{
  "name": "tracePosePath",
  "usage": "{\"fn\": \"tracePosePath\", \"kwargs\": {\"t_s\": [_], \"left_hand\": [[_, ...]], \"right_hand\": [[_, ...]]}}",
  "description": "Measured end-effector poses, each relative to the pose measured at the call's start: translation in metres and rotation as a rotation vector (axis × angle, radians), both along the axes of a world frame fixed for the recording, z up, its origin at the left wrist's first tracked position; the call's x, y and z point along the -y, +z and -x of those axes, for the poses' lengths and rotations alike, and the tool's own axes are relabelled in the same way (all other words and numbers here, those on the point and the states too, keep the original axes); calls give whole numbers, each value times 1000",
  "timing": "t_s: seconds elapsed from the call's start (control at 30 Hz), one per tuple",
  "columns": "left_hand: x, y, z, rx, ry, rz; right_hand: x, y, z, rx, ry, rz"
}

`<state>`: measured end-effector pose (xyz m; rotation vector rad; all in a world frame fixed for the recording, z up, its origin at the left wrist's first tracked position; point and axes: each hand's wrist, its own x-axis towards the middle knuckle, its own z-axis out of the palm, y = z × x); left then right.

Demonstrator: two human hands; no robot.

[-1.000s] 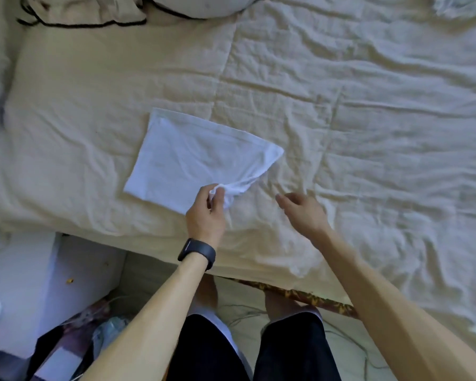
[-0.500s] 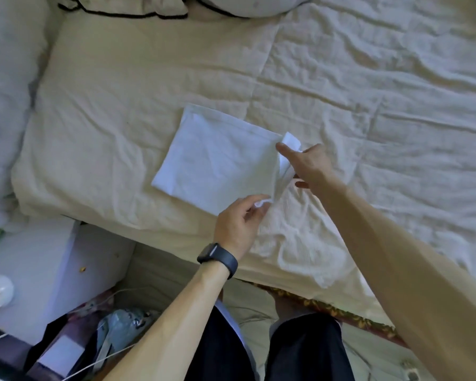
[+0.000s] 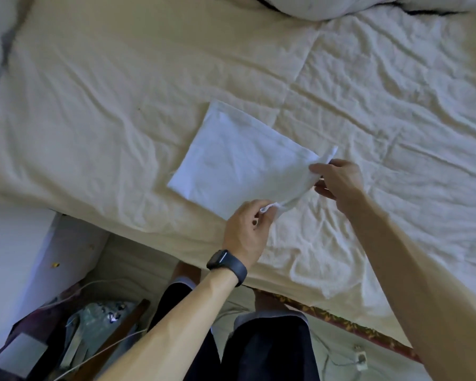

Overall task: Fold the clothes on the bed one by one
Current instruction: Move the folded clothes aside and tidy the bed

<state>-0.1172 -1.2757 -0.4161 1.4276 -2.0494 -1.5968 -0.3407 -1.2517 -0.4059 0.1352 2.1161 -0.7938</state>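
Note:
A white garment (image 3: pixel 237 163), folded into a flat rectangle, lies on the cream bed sheet (image 3: pixel 94 119) close to the bed's near edge. My left hand (image 3: pixel 246 232), with a dark watch on its wrist, pinches the garment's near right corner. My right hand (image 3: pixel 338 180) pinches the far right corner, where a small flap of cloth sticks up. The right edge of the garment is raised slightly off the sheet between the two hands.
Pillows (image 3: pixel 327 6) lie at the head of the bed, top of view. A white bedside surface (image 3: pixel 14 257) stands at lower left, with a bag and cables (image 3: pixel 94 325) on the floor. The bed's patterned edge (image 3: pixel 341 323) runs past my legs.
My right hand came up from the sheet and took the garment's far right corner. My left hand kept its pinch on the near corner. The view shifted left.

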Motion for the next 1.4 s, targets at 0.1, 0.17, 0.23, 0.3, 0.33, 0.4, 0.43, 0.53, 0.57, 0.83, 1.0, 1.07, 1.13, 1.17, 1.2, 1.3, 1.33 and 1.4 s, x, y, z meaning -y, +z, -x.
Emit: {"fn": "tracePosePath", "kwargs": {"t_s": [0.1, 0.17, 0.23, 0.3, 0.33, 0.4, 0.43, 0.53, 0.57, 0.83, 1.0, 1.07, 1.13, 1.17, 1.2, 1.3, 1.33, 1.4], "left_hand": [[35, 5, -28, 26, 288, -100], [61, 4, -49, 98, 369, -166], [87, -5, -69, 193, 386, -192], [111, -19, -86, 283, 389, -214], [122, -26, -94, 321, 378, -231], [139, -37, -105, 380, 319, -263], [145, -40, -109, 389, 288, -285], [155, -47, -113, 393, 237, -336], [156, -47, -114, 398, 227, -337], [165, -47, -119, 393, 150, -333], [170, -46, -125, 401, 89, -304], [170, -46, -127, 385, 69, -299], [169, -43, -126, 366, 65, -322], [169, -43, -124, 385, 41, -299], [169, -42, -121, 424, 7, -263], [174, -43, -107, 530, -61, -210], [177, -42, -103, 545, -62, -236], [184, -45, -98, 512, -35, -342]], "right_hand": [[59, 11, -19, -16, 53, 37], [107, 7, -39, -24, 149, 22], [151, -4, -61, -37, 273, -22], [185, -19, -81, -66, 375, -85], [198, -27, -90, -69, 412, -115], [217, -39, -105, -87, 467, -183], [222, -42, -110, -101, 490, -223], [232, -43, -119, -138, 488, -293], [233, -43, -120, -143, 473, -303], [246, -35, -136, -80, 200, -129], [228, -22, -155, -40, 99, 148], [193, -10, -168, -156, -9, 131], [149, -4, -181, -297, -142, 17], [126, -4, -187, -332, -198, -49], [104, -9, -193, -308, -252, -113], [58, -26, -208, 2, -350, -150], [50, -31, -211, 89, -355, -122], [39, -37, -214, 178, -359, -42]]}}
